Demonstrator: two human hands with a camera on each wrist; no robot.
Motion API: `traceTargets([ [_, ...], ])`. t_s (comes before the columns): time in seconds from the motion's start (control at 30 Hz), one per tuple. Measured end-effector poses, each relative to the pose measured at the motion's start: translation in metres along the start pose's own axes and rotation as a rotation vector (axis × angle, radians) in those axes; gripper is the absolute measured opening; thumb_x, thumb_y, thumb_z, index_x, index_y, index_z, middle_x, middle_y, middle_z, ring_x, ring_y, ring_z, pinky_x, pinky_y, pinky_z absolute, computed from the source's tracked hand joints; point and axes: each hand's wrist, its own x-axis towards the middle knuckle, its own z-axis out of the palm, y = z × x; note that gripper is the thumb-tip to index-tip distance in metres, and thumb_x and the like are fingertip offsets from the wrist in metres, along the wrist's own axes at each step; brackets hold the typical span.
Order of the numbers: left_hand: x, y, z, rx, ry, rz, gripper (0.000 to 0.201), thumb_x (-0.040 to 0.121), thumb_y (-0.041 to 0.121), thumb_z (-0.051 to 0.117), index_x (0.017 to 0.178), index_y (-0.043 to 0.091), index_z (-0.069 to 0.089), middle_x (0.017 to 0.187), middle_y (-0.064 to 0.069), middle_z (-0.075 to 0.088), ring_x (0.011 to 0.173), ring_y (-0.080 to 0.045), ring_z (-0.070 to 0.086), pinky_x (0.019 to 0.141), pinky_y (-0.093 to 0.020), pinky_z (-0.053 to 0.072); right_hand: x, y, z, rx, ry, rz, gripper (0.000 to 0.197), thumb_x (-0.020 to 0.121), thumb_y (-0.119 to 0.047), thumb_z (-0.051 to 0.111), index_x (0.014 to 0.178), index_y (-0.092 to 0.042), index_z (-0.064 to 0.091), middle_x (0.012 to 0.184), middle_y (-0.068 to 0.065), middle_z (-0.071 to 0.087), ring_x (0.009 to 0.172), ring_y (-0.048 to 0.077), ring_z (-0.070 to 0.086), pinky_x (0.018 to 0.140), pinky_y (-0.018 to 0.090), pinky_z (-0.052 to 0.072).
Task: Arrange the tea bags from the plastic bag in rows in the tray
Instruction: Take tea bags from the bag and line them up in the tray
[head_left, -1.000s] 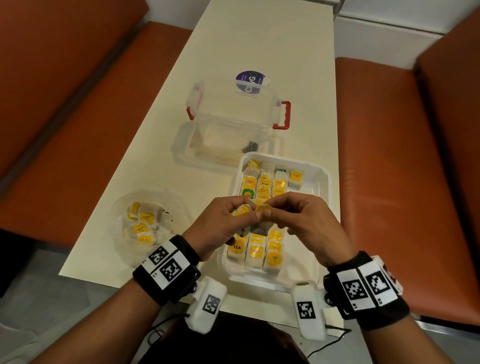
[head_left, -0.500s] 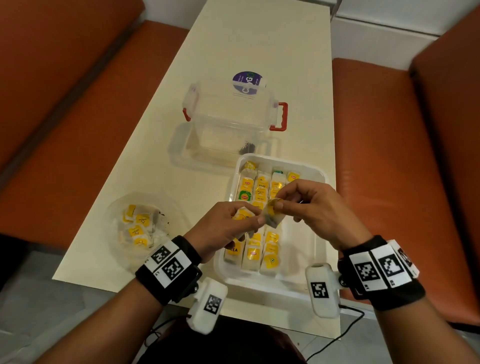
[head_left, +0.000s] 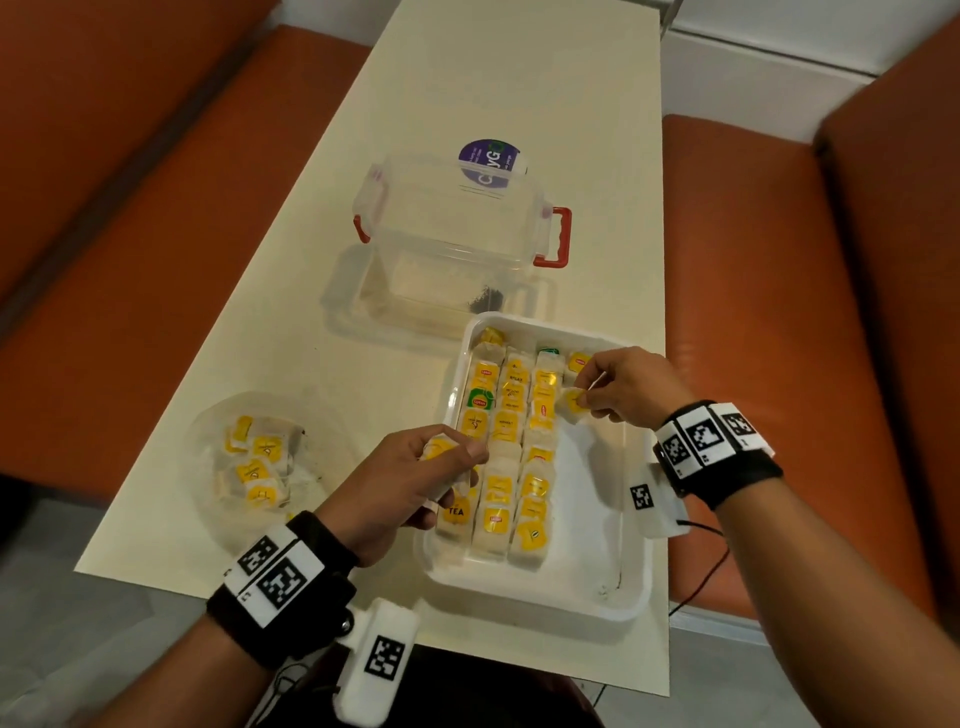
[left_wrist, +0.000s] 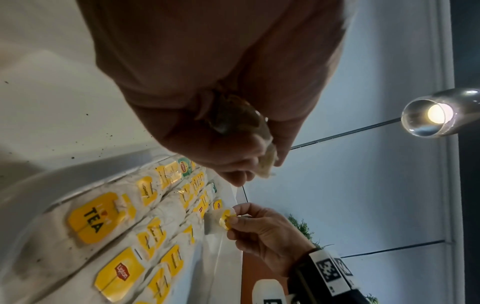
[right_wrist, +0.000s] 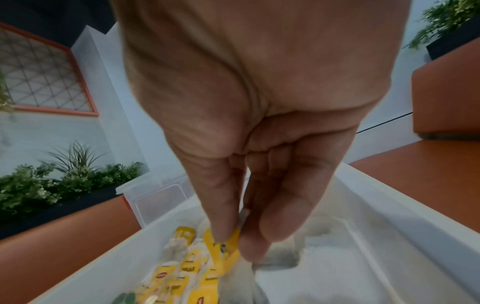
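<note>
A white tray at the table's near right holds three full rows of yellow-tagged tea bags and the start of a fourth row at the far right. My right hand pinches a tea bag by its yellow tag, low over that fourth row; the right wrist view shows the same tea bag between thumb and forefinger. My left hand hovers over the tray's left rows and grips another tea bag, seen crumpled in the left wrist view. The clear plastic bag with several tea bags lies left of the tray.
A clear lidded box with red latches stands just beyond the tray on the cream table. Orange benches flank the table on both sides. The tray's right part is bare.
The hands, joined over the tray a second ago, have parted. The right hand carried one tea bag away to the far right row and lowered it; the left hand stayed with its bag.
</note>
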Motion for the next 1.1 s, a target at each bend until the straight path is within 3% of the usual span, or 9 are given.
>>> traceTargets([
  [0.13,-0.002,-0.001,-0.001,-0.019,0.002,-0.022,0.026,0.091,0.037,0.067,0.097,0.012,0.073,0.081,0.001,0.066,0.06,-0.007,0.051,0.05,-0.02,0.037,0.015,-0.003,0.002,-0.183,0.025,0.02,0.011,0.082,-0.023,0.078,0.077,-0.027,0.069,0.066,-0.006,0.071,0.064,0.011,0.064,0.062,0.026,0.048],
  [0.23,-0.002,0.0,-0.002,-0.03,0.009,-0.036,0.028,0.09,0.037,0.068,0.099,0.011,0.073,0.081,0.0,0.066,0.06,-0.007,0.051,0.05,-0.02,0.037,0.023,-0.004,0.006,-0.265,0.059,0.052,0.016,0.083,-0.026,0.077,0.074,-0.028,0.064,0.076,-0.005,0.071,0.079,0.018,0.067,0.063,0.027,0.046],
  [0.33,0.001,0.002,-0.003,-0.03,0.021,-0.039,0.026,0.091,0.035,0.068,0.099,0.01,0.072,0.081,0.0,0.066,0.059,-0.007,0.052,0.05,-0.02,0.038,0.027,-0.004,0.01,-0.333,0.114,0.067,0.024,0.086,-0.025,0.073,0.069,-0.028,0.056,0.078,-0.005,0.067,0.082,0.022,0.064,0.064,0.028,0.041],
  [0.43,0.002,0.003,-0.005,-0.031,0.027,-0.043,0.024,0.091,0.036,0.068,0.097,0.012,0.072,0.08,0.0,0.066,0.059,-0.007,0.052,0.05,-0.02,0.038,0.031,-0.007,0.012,-0.346,0.138,0.096,0.029,0.087,-0.021,0.071,0.066,-0.029,0.053,0.077,-0.004,0.062,0.081,0.024,0.061,0.063,0.029,0.04],
  [0.53,0.003,0.004,-0.006,-0.036,0.03,-0.046,0.024,0.089,0.037,0.07,0.096,0.014,0.073,0.08,0.0,0.067,0.06,-0.008,0.052,0.049,-0.019,0.039,0.036,-0.006,0.011,-0.355,0.155,0.118,0.026,0.085,-0.017,0.07,0.069,-0.029,0.053,0.089,0.001,0.067,0.083,0.025,0.061,0.065,0.03,0.042],
  [0.73,0.004,0.006,-0.006,-0.04,0.03,-0.049,0.025,0.089,0.037,0.069,0.097,0.014,0.072,0.08,0.0,0.067,0.061,-0.009,0.052,0.049,-0.019,0.04,0.039,-0.007,0.012,-0.374,0.172,0.128,0.007,0.088,-0.016,0.057,0.09,-0.021,0.061,0.093,0.006,0.065,0.085,0.029,0.059,0.07,0.034,0.046],
  [1.0,0.004,0.008,-0.007,-0.058,0.027,-0.053,0.024,0.088,0.038,0.07,0.096,0.015,0.072,0.08,0.0,0.067,0.06,-0.008,0.052,0.049,-0.019,0.04,0.039,-0.009,0.015,-0.324,0.172,0.117,0.006,0.088,-0.015,0.06,0.087,-0.021,0.058,0.095,0.008,0.066,0.086,0.03,0.059,0.068,0.033,0.041],
  [1.1,0.003,0.01,-0.006,-0.089,0.015,-0.049,0.035,0.083,0.042,0.07,0.101,0.012,0.071,0.082,-0.001,0.067,0.061,-0.008,0.053,0.05,-0.02,0.042,0.039,-0.008,0.015,-0.309,0.172,0.12,0.007,0.088,-0.016,0.063,0.087,-0.022,0.059,0.097,0.008,0.066,0.088,0.03,0.06,0.068,0.033,0.041],
])
